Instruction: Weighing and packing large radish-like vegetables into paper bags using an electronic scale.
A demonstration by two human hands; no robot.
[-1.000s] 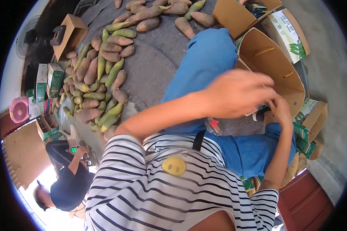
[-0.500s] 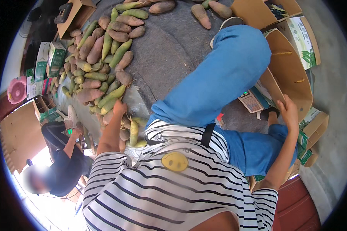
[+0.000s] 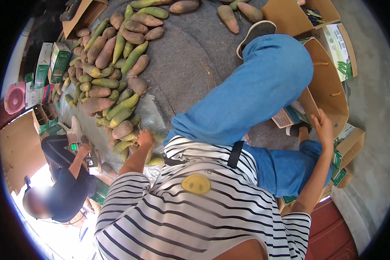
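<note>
My left hand (image 3: 145, 138) is closed over the upper end of a yellowish-green radish (image 3: 149, 155) at the near edge of a large pile; the fingers partly hide it. Around it lie green radishes (image 3: 121, 117) and reddish-brown roots (image 3: 123, 129), several with thin root ends. On the right, my right hand (image 3: 323, 126) grips the near edge of an open brown cardboard box (image 3: 329, 86), fingers over its wall. The box stands tilted beside my raised knee. A few yellow strips show on its inner wall.
A scale with a keypad (image 3: 282, 118) sits under my leg. More cartons (image 3: 349, 143) stand at the right wall, another open box (image 3: 286, 17) at the far right. At left, a seated person (image 3: 67, 186) works near a pink fan (image 3: 15, 98). Grey cloth (image 3: 182, 56) covers the floor.
My left hand has shifted right and nearer, from the pile's edge onto the yellowish-green radish. My right hand keeps its grip on the box. My far foot shows more.
</note>
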